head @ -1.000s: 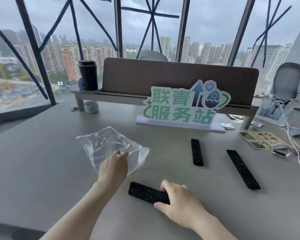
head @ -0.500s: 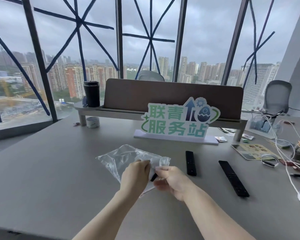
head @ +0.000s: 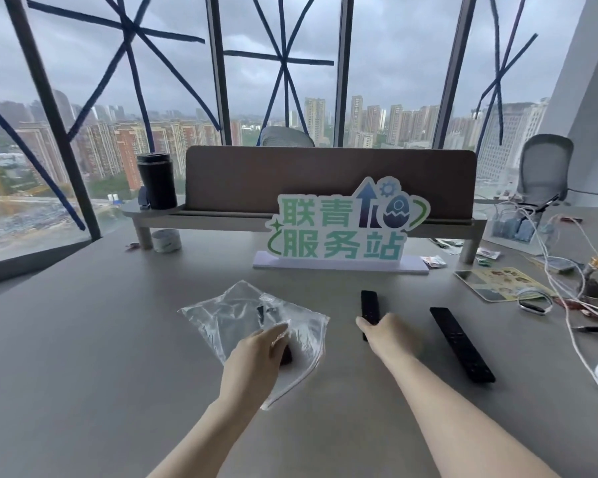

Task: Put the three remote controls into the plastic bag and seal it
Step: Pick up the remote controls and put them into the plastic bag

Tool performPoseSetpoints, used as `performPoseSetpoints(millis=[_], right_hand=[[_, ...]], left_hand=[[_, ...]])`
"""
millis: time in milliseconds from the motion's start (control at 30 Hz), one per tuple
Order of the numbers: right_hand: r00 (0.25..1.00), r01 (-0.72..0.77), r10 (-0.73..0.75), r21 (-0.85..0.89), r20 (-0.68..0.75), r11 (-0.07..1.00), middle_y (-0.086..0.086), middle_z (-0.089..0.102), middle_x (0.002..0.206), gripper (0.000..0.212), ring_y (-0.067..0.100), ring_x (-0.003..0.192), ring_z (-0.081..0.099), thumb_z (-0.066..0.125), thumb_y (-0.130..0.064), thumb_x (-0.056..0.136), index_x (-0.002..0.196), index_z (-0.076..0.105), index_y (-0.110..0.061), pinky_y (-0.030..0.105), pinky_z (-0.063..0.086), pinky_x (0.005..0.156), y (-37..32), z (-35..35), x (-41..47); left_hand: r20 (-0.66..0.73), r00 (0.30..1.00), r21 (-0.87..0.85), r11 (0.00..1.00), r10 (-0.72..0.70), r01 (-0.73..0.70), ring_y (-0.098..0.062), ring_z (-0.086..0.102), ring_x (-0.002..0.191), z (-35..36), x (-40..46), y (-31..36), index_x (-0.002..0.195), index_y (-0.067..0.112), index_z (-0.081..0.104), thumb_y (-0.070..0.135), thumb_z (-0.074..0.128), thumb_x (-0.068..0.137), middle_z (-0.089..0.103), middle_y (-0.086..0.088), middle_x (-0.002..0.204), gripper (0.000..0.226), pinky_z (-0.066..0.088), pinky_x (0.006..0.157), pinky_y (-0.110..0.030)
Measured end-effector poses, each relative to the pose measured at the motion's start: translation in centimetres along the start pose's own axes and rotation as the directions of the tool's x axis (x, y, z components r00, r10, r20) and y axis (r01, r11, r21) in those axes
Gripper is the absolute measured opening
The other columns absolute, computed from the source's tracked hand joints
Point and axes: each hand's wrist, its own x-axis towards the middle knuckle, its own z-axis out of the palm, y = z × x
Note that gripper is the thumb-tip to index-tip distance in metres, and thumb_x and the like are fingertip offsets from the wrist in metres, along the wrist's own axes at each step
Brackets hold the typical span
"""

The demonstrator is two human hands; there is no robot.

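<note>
A clear plastic bag lies on the grey table with one black remote inside it, mostly hidden under my fingers. My left hand rests on the bag's near part and holds it down. To the right, a short black remote lies lengthwise on the table. My right hand covers its near end, thumb on its left side and fingers over the top. A longer black remote lies untouched further right.
A green and white sign stands behind the remotes before a shelf with a brown panel and a black cup. Cables, a leaflet and small items crowd the right side. A tape roll sits under the shelf.
The first remote went from the table into the bag. The bag now lies flat under my left hand. My right hand let go and moved right onto the short remote.
</note>
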Motion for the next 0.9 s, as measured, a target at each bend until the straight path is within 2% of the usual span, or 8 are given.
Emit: performPoseSetpoints(millis=[100, 167, 233, 333, 433, 567, 733, 900], right_hand=[[0.999, 0.016, -0.013, -0.058, 0.051, 0.998, 0.007, 0.07, 0.091, 0.041, 0.03, 0.085, 0.067, 0.06, -0.05, 0.081, 0.098, 0.062, -0.013, 0.03, 0.046, 0.064, -0.5, 0.5, 0.7], [0.988, 0.031, -0.026, -0.028, 0.153, 0.999, 0.003, 0.068, 0.076, 0.028, 0.027, 0.072, 0.065, 0.058, -0.043, 0.081, 0.087, 0.061, -0.015, 0.028, 0.044, 0.059, 0.2, 0.1, 0.9], [0.97, -0.017, -0.029, 0.19, 0.241, 0.982, 0.003, 0.062, 0.059, 0.024, 0.021, 0.048, 0.058, 0.057, -0.035, 0.085, 0.078, 0.058, -0.012, 0.024, 0.038, 0.047, 1.3, -1.2, 0.3], [0.923, -0.231, -0.025, 0.605, 0.383, 0.762, 0.007, 0.051, 0.05, 0.021, 0.011, 0.024, 0.029, 0.055, -0.026, 0.093, 0.08, 0.056, -0.009, 0.015, 0.019, 0.035, 4.6, -4.3, -1.5], [0.867, -0.32, -0.099, 0.697, 0.488, 0.641, 0.004, 0.044, 0.047, 0.022, 0.012, 0.032, 0.017, 0.051, -0.027, 0.095, 0.079, 0.049, -0.012, 0.018, 0.012, 0.036, 8.5, -8.4, -4.3], [0.795, -0.399, -0.118, 0.66, 0.595, 0.637, 0.001, 0.03, 0.046, 0.026, 0.012, 0.036, 0.012, 0.055, -0.025, 0.092, 0.071, 0.044, -0.014, 0.023, 0.007, 0.041, 11.3, -11.4, -7.2], [0.77, -0.362, -0.17, 0.64, 0.615, 0.677, 0.0, 0.041, 0.051, 0.03, 0.011, 0.04, 0.017, 0.055, -0.035, 0.096, 0.072, 0.053, -0.016, 0.021, 0.012, 0.038, 7.8, -8.6, -7.8], [0.882, -0.271, -0.143, 0.731, 0.449, 0.626, 0.007, 0.073, 0.073, 0.02, 0.015, 0.035, 0.035, 0.052, -0.024, 0.098, 0.094, 0.068, -0.012, 0.017, 0.021, 0.033, 5.6, -5.6, -8.0]], left_hand=[[0.017, 1.0, 0.012, 1.0, -0.014, 0.014, -0.018, 0.064, 0.087, 0.0, 0.2, -1.0, 0.108, 0.043, 0.062, 0.032, 0.048, 0.091, 0.071, 0.008, 0.1, 0.025, 0.052, 0.072, -0.032], [0.031, 0.999, 0.011, 0.999, -0.041, 0.041, -0.016, 0.065, 0.086, 0.3, 0.5, -1.2, 0.106, 0.04, 0.066, 0.036, 0.046, 0.092, 0.072, 0.01, 0.096, 0.025, 0.052, 0.072, -0.033], [0.057, 0.997, -0.003, 0.998, -0.055, 0.055, -0.019, 0.065, 0.082, 0.9, 1.0, -0.7, 0.099, 0.033, 0.069, 0.036, 0.046, 0.093, 0.073, 0.007, 0.088, 0.024, 0.053, 0.072, -0.034], [0.087, 0.995, -0.061, 0.997, -0.046, 0.052, -0.022, 0.065, 0.075, 2.3, 1.9, 0.8, 0.091, 0.025, 0.07, 0.034, 0.046, 0.094, 0.074, 0.0, 0.078, 0.026, 0.052, 0.071, -0.033], [0.088, 0.996, -0.14, 0.99, -0.005, 0.017, -0.022, 0.064, 0.083, 4.0, 3.3, 3.1, 0.098, 0.023, 0.07, 0.031, 0.047, 0.093, 0.074, -0.001, 0.087, 0.024, 0.048, 0.075, -0.032], [0.121, 0.989, -0.234, 0.971, 0.08, -0.05, -0.012, 0.048, 0.073, 5.5, 4.4, 6.9, 0.081, 0.032, 0.06, 0.029, 0.046, 0.094, 0.059, 0.006, 0.078, 0.019, 0.048, 0.078, -0.037], [0.165, 0.98, -0.174, 0.981, 0.111, -0.082, -0.017, 0.064, 0.091, 6.1, 2.6, 8.8, 0.113, 0.029, 0.067, 0.031, 0.049, 0.093, 0.074, 0.002, 0.1, 0.027, 0.043, 0.075, -0.025], [0.124, 0.988, -0.117, 0.99, 0.096, -0.081, -0.021, 0.063, 0.104, 4.8, 1.6, 7.3, 0.115, 0.033, 0.066, 0.035, 0.047, 0.093, 0.073, 0.003, 0.109, 0.029, 0.045, 0.081, -0.025]])
